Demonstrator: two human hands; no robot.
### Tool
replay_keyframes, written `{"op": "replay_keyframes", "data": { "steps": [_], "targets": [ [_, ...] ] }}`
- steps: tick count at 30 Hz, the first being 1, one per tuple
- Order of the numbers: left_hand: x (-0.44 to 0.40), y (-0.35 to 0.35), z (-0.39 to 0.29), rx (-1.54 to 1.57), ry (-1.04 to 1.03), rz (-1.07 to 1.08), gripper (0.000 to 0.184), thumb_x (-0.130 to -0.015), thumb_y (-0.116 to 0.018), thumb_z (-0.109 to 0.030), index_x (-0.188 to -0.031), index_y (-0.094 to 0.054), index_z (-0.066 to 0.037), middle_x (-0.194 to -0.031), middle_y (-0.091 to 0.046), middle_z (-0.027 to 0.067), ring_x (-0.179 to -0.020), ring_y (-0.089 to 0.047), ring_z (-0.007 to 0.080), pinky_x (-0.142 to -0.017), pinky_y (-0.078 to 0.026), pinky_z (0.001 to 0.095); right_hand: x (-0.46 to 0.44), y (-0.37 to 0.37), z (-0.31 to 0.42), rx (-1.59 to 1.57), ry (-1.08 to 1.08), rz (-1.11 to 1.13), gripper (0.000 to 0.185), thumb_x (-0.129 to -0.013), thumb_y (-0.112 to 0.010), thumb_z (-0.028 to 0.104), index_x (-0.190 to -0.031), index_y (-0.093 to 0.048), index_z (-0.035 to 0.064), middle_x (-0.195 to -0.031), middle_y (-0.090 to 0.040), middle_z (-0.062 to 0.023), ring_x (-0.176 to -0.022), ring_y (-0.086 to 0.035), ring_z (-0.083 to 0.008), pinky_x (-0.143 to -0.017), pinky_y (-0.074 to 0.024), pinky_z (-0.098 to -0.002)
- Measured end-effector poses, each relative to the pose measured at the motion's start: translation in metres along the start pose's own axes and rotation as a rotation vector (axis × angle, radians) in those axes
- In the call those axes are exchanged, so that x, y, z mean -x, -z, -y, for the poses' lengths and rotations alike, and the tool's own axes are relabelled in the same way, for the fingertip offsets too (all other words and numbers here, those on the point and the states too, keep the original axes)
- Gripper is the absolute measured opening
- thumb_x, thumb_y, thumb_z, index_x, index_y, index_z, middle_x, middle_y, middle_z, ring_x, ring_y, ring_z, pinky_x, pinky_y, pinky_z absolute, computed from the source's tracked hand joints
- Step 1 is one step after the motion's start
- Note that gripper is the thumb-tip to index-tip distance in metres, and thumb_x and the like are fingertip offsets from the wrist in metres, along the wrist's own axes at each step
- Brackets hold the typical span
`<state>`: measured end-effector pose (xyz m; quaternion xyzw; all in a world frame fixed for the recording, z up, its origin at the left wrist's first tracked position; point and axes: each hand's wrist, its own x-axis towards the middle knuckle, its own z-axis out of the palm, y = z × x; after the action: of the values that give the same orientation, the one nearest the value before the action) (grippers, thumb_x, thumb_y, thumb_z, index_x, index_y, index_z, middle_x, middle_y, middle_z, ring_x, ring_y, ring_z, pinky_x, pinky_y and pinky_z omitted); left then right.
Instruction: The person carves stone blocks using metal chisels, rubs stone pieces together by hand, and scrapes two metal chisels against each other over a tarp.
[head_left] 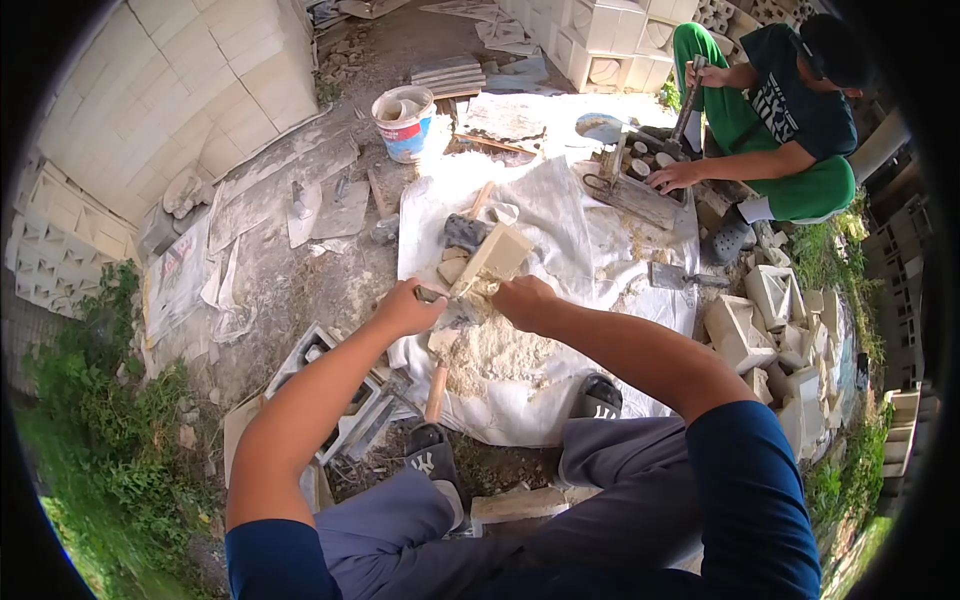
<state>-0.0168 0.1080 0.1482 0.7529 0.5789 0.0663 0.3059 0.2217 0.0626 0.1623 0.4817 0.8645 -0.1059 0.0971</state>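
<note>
Working above pale crumbs (pixel 505 352) on a white sheet (pixel 555 220) mid-frame, curling the left hand (pixel 408 308) around a small dark piece (pixel 431 295), holding the right hand (pixel 527 304) apart, with unclear grip, at the near edge of a central pale block (pixel 499 254), and facing a co-worker (pixel 790 120) upper right, a bucket (pixel 404 138) upper centre and stacked blocks (pixel 190 95) upper left.
</note>
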Motion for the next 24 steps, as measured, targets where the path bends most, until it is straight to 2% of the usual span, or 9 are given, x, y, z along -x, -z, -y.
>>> {"op": "replay_keyframes", "data": {
  "steps": [2,4,8,11,13,15,17,20,24],
  "targets": [
    [-0.011,-0.012,0.007,0.153,0.086,-0.079,0.028,-0.079,-0.063,-0.031,-0.092,-0.072,-0.007,-0.089,-0.07,0.0122,-0.086,-0.066,0.0271,-0.081,-0.05,0.0322,-0.004,-0.005,0.008,0.012,-0.001,-0.033,0.01,-0.078,-0.059,0.007,-0.077,-0.069,0.0066,-0.08,-0.069,-0.0117,-0.081,-0.069,-0.0264,-0.069,-0.0548,-0.037],
    [-0.021,-0.027,0.017,0.287,0.013,-0.162,0.031,-0.08,-0.057,-0.032,-0.093,-0.07,-0.008,-0.096,-0.066,0.0231,-0.093,-0.062,0.0381,-0.084,-0.049,0.0417,-0.017,0.006,0.012,-0.021,-0.072,-0.064,0.011,-0.078,-0.059,0.009,-0.077,-0.069,0.0062,-0.08,-0.069,-0.0126,-0.08,-0.069,-0.027,-0.068,-0.0549,-0.0377],
    [-0.026,-0.036,0.01,0.336,-0.082,-0.15,0.029,-0.083,-0.051,-0.027,-0.084,-0.069,-0.004,-0.084,-0.066,0.0224,-0.086,-0.061,0.0422,-0.078,-0.049,0.0439,-0.051,0.021,0.004,-0.205,-0.363,-0.26,0.022,-0.082,-0.056,0.022,-0.078,-0.068,0.0039,-0.079,-0.067,-0.018,-0.075,-0.068,-0.0326,-0.067,-0.0543,-0.042],
    [-0.016,-0.018,-0.014,0.349,-0.112,-0.139,0.03,-0.084,-0.048,-0.025,-0.082,-0.067,-0.003,-0.082,-0.065,0.0232,-0.084,-0.061,0.0426,-0.077,-0.049,0.0446,-0.06,0.026,-0.005,-0.314,-0.578,-0.339,0.027,-0.084,-0.055,0.026,-0.08,-0.067,0.0025,-0.078,-0.067,-0.0195,-0.075,-0.067,-0.0345,-0.066,-0.0533,-0.0443],
    [-0.018,-0.026,-0.006,0.406,-0.089,-0.119,0.028,-0.085,-0.051,-0.025,-0.082,-0.068,-0.003,-0.079,-0.066,0.0165,-0.08,-0.063,0.0322,-0.078,-0.048,0.0393,-0.051,0.025,-0.012,-0.334,-0.663,-0.388,0.03,-0.085,-0.055,0.029,-0.08,-0.066,0.0021,-0.079,-0.067,-0.0199,-0.073,-0.066,-0.0358,-0.065,-0.0528,-0.045],
    [-0.011,-0.023,-0.013,0.406,-0.087,-0.179,0.026,-0.085,-0.049,-0.022,-0.081,-0.066,-0.002,-0.08,-0.064,0.0236,-0.083,-0.06,0.0439,-0.075,-0.047,0.0452,-0.039,0.014,-0.02,-0.329,-0.68,-0.452,0.031,-0.086,-0.055,0.031,-0.078,-0.066,0.0031,-0.073,-0.066,-0.0202,-0.07,-0.066,-0.036,-0.064,-0.052,-0.0449],
    [-0.019,-0.051,0.005,0.436,-0.12,-0.245,0.028,-0.088,-0.048,-0.023,-0.08,-0.065,-0.002,-0.073,-0.064,0.0194,-0.072,-0.061,0.0388,-0.068,-0.047,0.0426,-0.023,0.006,-0.028,-0.466,-0.808,-0.627,0.035,-0.087,-0.053,0.034,-0.076,-0.065,0.0033,-0.068,-0.063,-0.0207,-0.067,-0.065,-0.0363,-0.063,-0.0512,-0.0448],
    [-0.018,-0.081,0.01,0.744,0.049,-0.461,0.048,-0.098,-0.043,-0.037,-0.069,-0.06,-0.002,-0.062,-0.06,0.0083,-0.056,-0.053,0.0168,-0.056,-0.042,0.0324,0.0,-0.045,-0.051,-0.652,-0.939,-0.869,0.032,-0.087,-0.058,0.03,-0.073,-0.062,0.0008,-0.055,-0.057,-0.0163,-0.054,-0.061,-0.0311,-0.057,-0.0497,-0.0397],
    [0.01,-0.082,-0.025,1.183,0.308,-0.584,0.045,-0.1,-0.045,-0.035,-0.067,-0.053,-0.005,-0.061,-0.054,0.0023,-0.062,-0.052,0.0136,-0.063,-0.043,0.0289,0.027,-0.054,-0.043,-1.26,-0.945,-1.255,0.037,-0.092,-0.057,0.022,-0.068,-0.057,-0.0053,-0.046,-0.049,-0.0074,-0.038,-0.048,-0.015,-0.045,-0.0433,-0.0297]
  ]
}}
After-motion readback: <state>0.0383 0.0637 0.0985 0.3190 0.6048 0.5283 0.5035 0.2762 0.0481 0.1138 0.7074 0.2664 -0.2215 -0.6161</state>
